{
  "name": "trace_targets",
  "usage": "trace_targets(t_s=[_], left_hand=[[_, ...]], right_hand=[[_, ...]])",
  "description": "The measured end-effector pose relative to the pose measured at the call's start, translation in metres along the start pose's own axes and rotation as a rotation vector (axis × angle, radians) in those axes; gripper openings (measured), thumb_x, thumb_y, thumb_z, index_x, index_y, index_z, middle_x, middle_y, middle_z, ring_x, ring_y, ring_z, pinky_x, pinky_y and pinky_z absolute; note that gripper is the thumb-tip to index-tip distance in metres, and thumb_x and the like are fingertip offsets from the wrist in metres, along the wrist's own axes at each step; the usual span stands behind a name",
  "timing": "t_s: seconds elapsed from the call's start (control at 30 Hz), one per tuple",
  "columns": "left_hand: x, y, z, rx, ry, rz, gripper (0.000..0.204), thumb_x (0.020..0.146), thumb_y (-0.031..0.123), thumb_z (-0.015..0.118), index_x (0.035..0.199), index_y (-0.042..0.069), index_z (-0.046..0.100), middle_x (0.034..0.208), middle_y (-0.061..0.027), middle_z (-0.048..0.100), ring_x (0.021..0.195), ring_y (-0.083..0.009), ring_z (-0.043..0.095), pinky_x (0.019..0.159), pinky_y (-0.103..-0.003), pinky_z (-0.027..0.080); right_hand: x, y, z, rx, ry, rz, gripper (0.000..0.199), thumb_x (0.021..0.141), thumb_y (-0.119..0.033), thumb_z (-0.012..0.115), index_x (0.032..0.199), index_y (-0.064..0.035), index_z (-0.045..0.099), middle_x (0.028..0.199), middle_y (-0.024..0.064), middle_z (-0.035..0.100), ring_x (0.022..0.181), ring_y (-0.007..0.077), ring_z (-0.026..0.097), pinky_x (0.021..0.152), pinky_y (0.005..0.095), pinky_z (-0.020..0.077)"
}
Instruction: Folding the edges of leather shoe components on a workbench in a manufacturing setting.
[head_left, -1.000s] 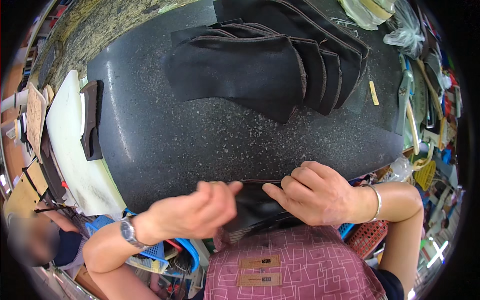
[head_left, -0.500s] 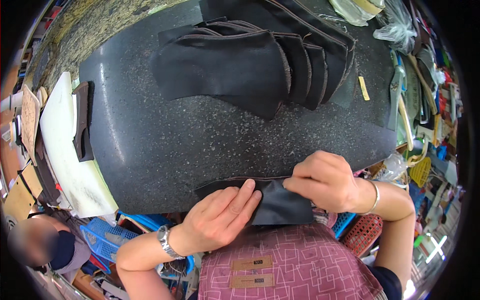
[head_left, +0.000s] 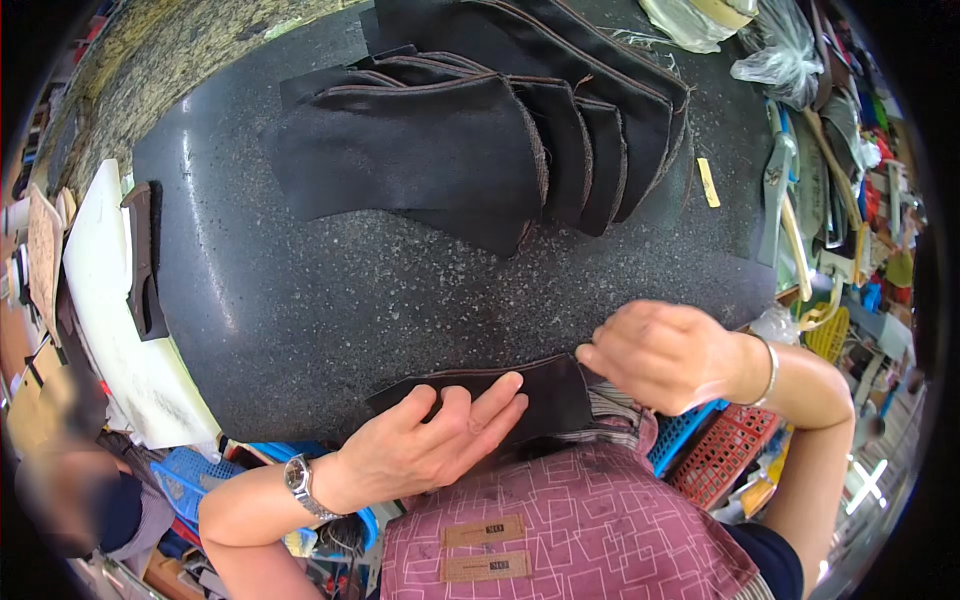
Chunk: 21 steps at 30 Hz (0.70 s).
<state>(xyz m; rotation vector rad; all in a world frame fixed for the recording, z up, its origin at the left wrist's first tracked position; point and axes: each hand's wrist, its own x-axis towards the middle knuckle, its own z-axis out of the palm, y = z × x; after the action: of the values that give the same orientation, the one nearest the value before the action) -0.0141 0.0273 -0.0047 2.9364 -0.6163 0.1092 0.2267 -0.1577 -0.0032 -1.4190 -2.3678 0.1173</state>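
A black leather piece (head_left: 545,400) with a brownish seam along its far edge lies at the near edge of the dark work surface. My left hand (head_left: 430,435) rests over its left and middle part, fingers stretched out; its thumb is hidden. At the piece's far right corner is my right hand (head_left: 665,355), closed with the fingertips pinched together. Whatever those fingers hold, if anything, does not show, and the hand is slightly blurred. Farther back lies an overlapping stack of similar black leather pieces (head_left: 420,150) with raw brownish edges.
The speckled dark work surface (head_left: 350,290) carries a small yellow strip (head_left: 708,183) at right. White foam (head_left: 125,330) and a dark curved piece (head_left: 145,260) flank its left side. Tools and a plastic bag (head_left: 785,65) crowd the right. Below are blue (head_left: 190,475) and red baskets (head_left: 715,455). Another person (head_left: 115,500) is at lower left.
My right hand has shifted to the leather piece's right corner, clear of most of its surface. My left hand's fingers have spread and lifted somewhat. The view has shifted slightly.
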Motion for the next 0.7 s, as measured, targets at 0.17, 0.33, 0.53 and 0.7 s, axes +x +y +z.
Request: trace_targets(t_s=[0.17, 0.33, 0.53, 0.7], left_hand=[[0.012, 0.0, 0.004, -0.009, 0.02, -0.012, 0.037, 0.092, 0.021, 0.05, 0.122, 0.007, 0.066, 0.135, -0.0097, 0.06, 0.089, -0.0179, 0.05, 0.075, -0.027, 0.042], [-0.018, 0.011, -0.01, 0.11, 0.068, -0.189, 0.038, 0.088, 0.029, 0.055, 0.114, 0.004, 0.069, 0.126, -0.0095, 0.065, 0.092, -0.0202, 0.054, 0.076, -0.031, 0.041], [-0.035, -0.014, -0.042, -0.353, 0.145, -0.374, 0.05, 0.072, 0.045, 0.075, 0.1, 0.004, 0.069, 0.111, -0.0111, 0.069, 0.088, -0.0272, 0.056, 0.075, -0.039, 0.045], [-0.075, -0.095, -0.045, 0.065, 0.528, -0.808, 0.023, 0.075, 0.004, 0.071, 0.097, 0.002, 0.069, 0.103, -0.0117, 0.069, 0.097, -0.0317, 0.062, 0.088, -0.039, 0.048]], right_hand=[[0.027, -0.04, 0.004, 0.055, -0.064, 0.116, 0.043, 0.082, -0.02, 0.058, 0.123, -0.0051, 0.062, 0.127, 0.012, 0.061, 0.118, 0.0271, 0.059, 0.099, 0.0361, 0.0478], [-0.005, -0.054, 0.018, -0.164, -0.269, 0.214, 0.049, 0.087, -0.021, 0.053, 0.133, -0.0064, 0.055, 0.144, 0.0129, 0.048, 0.133, 0.0268, 0.046, 0.109, 0.0413, 0.0386], [0.022, -0.067, 0.028, -0.274, 0.016, 0.219, 0.036, 0.086, -0.018, 0.056, 0.119, -0.0086, 0.066, 0.127, 0.0134, 0.062, 0.119, 0.03, 0.059, 0.103, 0.0406, 0.0443], [0.068, -0.053, 0.01, -0.087, 0.283, 0.116, 0.031, 0.082, -0.017, 0.06, 0.11, -0.0107, 0.072, 0.107, 0.0153, 0.069, 0.096, 0.0295, 0.069, 0.082, 0.0396, 0.0567]])
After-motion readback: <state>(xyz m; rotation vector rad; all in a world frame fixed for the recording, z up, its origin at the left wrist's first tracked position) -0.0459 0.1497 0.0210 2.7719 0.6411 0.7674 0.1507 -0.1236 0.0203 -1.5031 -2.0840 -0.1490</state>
